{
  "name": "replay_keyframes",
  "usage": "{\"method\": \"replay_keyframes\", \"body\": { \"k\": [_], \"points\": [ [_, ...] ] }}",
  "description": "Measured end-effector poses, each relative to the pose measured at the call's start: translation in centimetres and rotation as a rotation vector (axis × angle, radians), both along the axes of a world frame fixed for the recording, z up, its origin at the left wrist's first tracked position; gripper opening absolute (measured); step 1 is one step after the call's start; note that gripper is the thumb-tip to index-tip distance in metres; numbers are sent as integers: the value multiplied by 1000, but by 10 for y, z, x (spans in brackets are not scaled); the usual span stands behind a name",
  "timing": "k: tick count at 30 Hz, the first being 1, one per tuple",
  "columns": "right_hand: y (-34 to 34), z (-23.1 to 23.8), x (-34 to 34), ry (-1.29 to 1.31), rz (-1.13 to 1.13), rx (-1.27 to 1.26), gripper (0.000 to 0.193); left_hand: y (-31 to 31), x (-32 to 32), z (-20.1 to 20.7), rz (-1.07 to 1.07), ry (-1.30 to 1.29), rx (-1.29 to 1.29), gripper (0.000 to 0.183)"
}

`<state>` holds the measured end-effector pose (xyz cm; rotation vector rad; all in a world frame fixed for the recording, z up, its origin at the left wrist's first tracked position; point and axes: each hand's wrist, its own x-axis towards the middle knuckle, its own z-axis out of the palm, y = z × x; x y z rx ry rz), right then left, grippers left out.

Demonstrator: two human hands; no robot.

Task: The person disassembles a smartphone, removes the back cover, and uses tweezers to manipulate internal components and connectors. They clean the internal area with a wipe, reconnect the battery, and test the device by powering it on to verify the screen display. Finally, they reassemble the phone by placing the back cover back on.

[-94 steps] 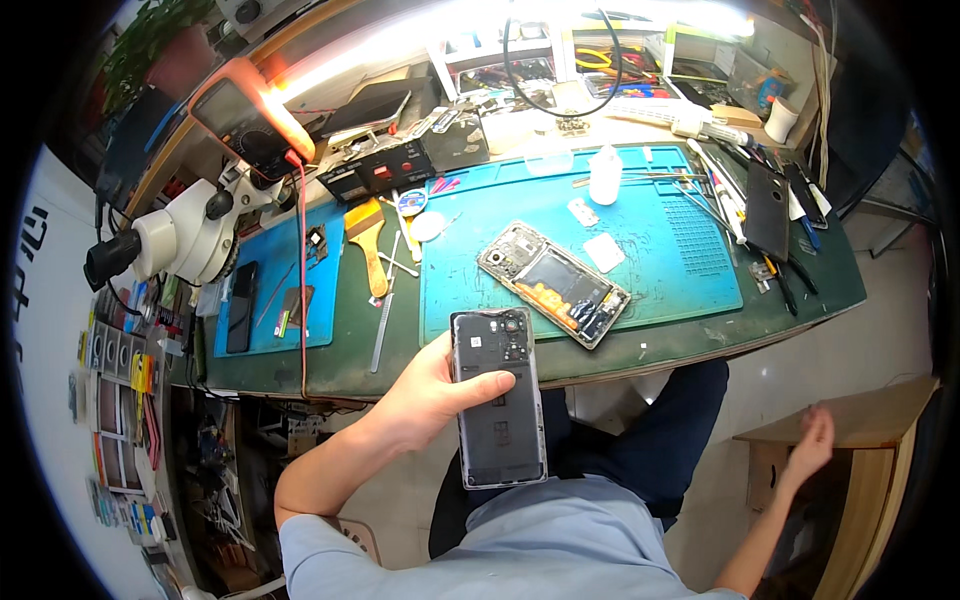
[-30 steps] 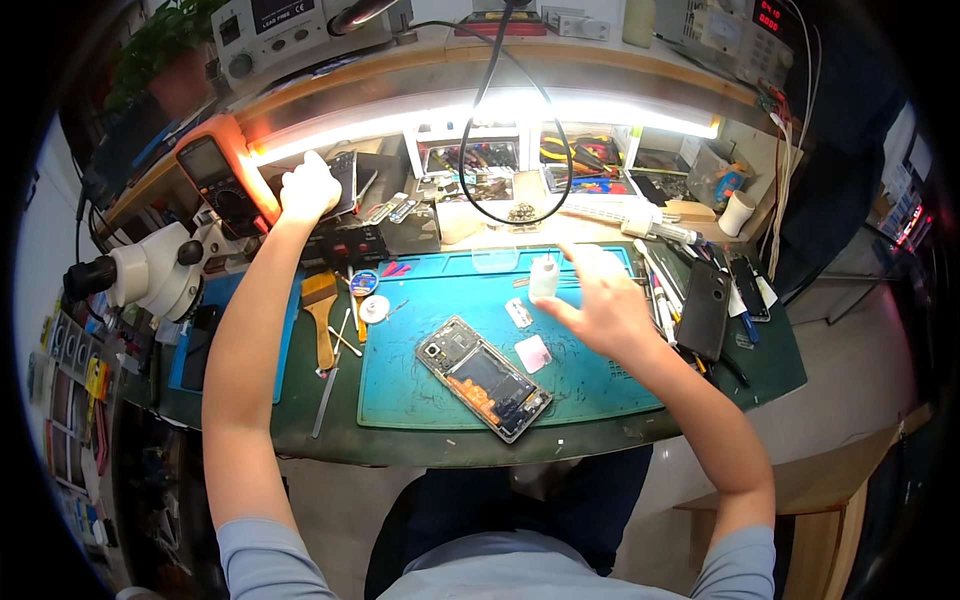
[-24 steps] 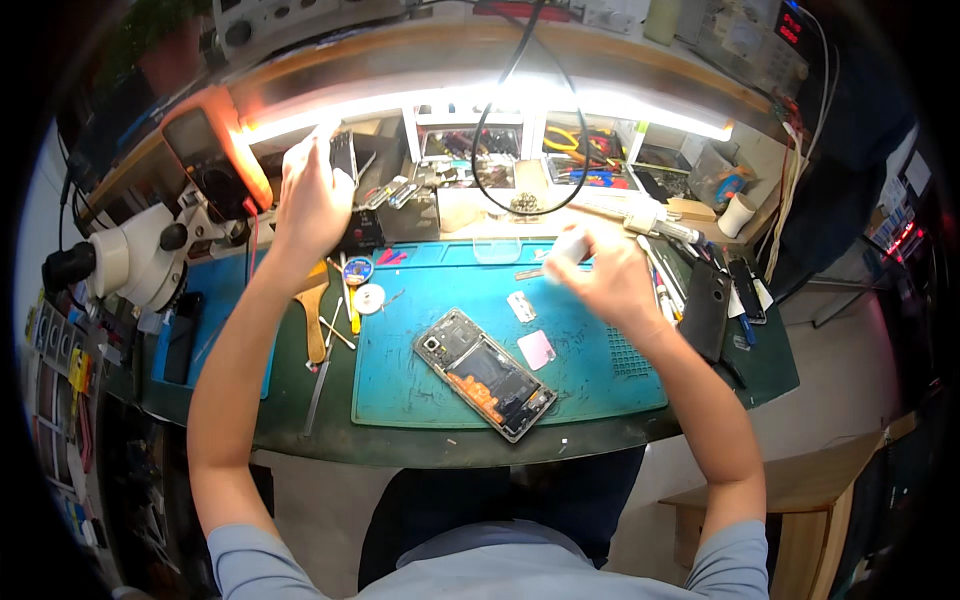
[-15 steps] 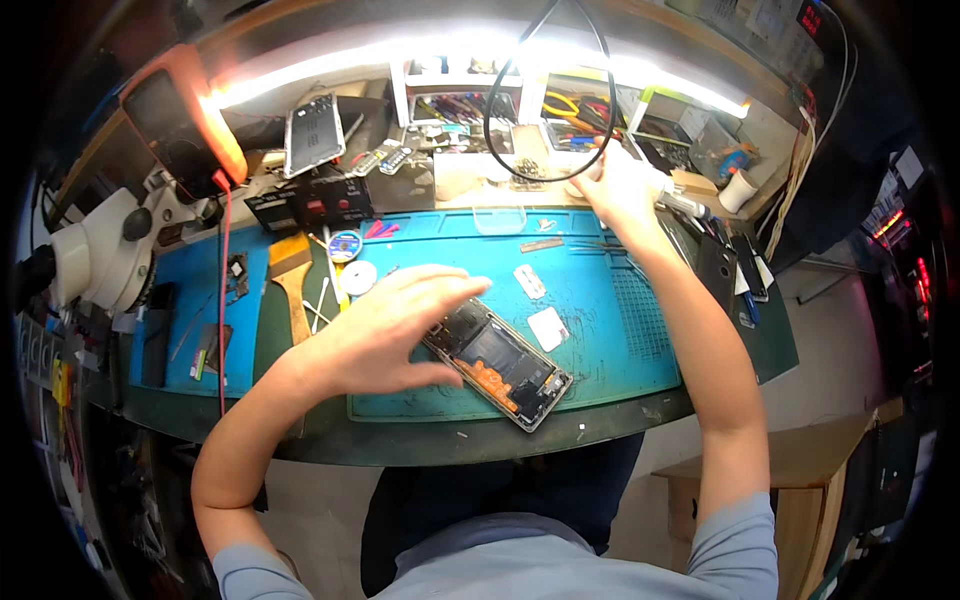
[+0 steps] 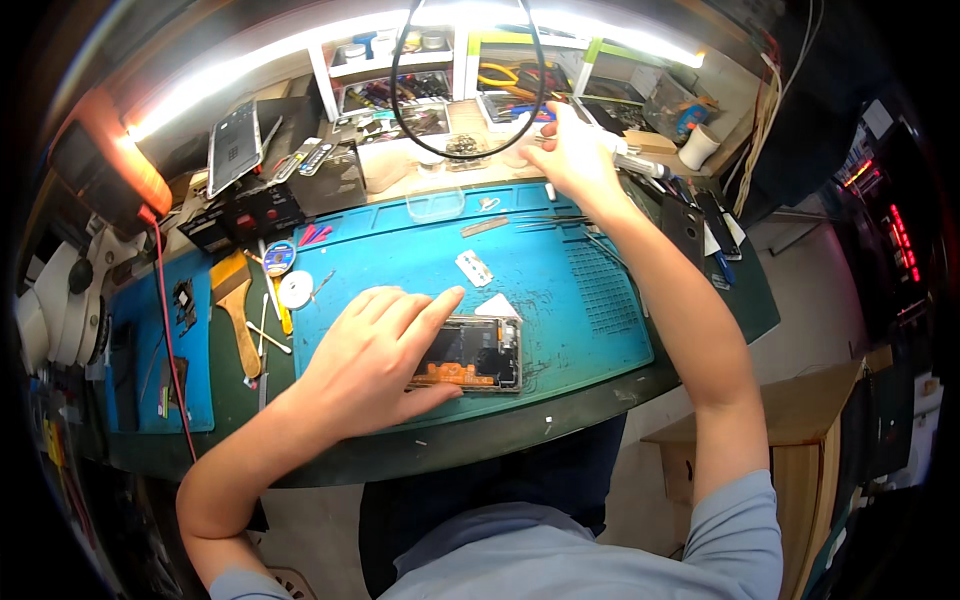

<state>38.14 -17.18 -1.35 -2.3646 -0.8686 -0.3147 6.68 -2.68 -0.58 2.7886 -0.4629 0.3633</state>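
Note:
An opened phone (image 5: 493, 352) with a dark inside and an orange flex part along its near edge lies level on the blue work mat (image 5: 590, 350). My left hand (image 5: 370, 350) grips its left end, thumb at the near edge and fingers over the far edge, hiding that end. Just beyond the phone are a white flat piece (image 5: 497, 306) and a small silver slotted plate (image 5: 474, 268). My right hand (image 5: 578, 160) reaches to the back shelf, thumb and forefinger apart, near a tray of small metal parts (image 5: 466, 148); I see nothing held in it.
A black cable loop (image 5: 398, 85) hangs in front of the shelves. Left of the mat lie a brush (image 5: 234, 300), a solder spool (image 5: 281, 257) and cotton swabs (image 5: 268, 338). An orange multimeter (image 5: 140, 170) and a white microscope (image 5: 75, 300) stand far left. Tweezers (image 5: 550, 220) lie at the back right.
My left hand has closed on the phone, which has turned from slanting to level and shifted left. My right hand remains stretched toward the back shelf. The view has turned somewhat.

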Motion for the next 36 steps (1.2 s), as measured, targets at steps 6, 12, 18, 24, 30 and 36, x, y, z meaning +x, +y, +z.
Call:
{"method": "replay_keyframes", "body": {
  "k": [6, 12, 18, 24, 30, 36],
  "points": [
    [-61, 28, -62, 144, 464, -226, 31, -9, -13, 6, 85, 3, 75, 92],
    [-56, 29, -130, 227, 734, -470, 31, 5, -28, 24, 105, 172, 37, 97],
    [-55, 38, -119, 323, 505, -499, 24, 4, -37, 22, 125, 130, 61, 95],
    [-51, 31, -81, -206, 188, -366, 15, -2, -9, 5, 75, 44, 11, 93],
    [21, -15, -96, -418, 458, -309, 23, 6, -4, 16, 119, -8, -120, 95],
    [50, -24, -139, -463, 591, -79, 17, 22, -20, 12, 150, 78, -100, 73]
  ]
}}
